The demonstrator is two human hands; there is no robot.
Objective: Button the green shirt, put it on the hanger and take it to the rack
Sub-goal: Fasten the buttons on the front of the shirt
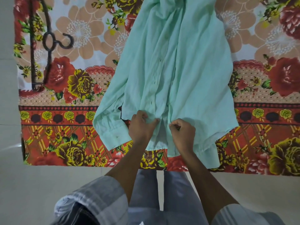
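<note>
A pale green shirt (175, 65) lies spread on a floral cloth, its hem toward me and its front open along the middle. My left hand (141, 125) pinches the left front edge near the hem. My right hand (182, 132) pinches the right front edge just beside it. A narrow gap between the two edges shows between my hands. Small dark buttonholes run up the left edge. A dark hanger (47, 46) lies on the cloth at the far left, hook pointing right, well apart from both hands.
The floral cloth (73, 127) covers the surface and ends at a pale floor (32, 184) near me. The shirt's sleeves lie out to either side of the hem. My legs and checked sleeves fill the bottom of the view.
</note>
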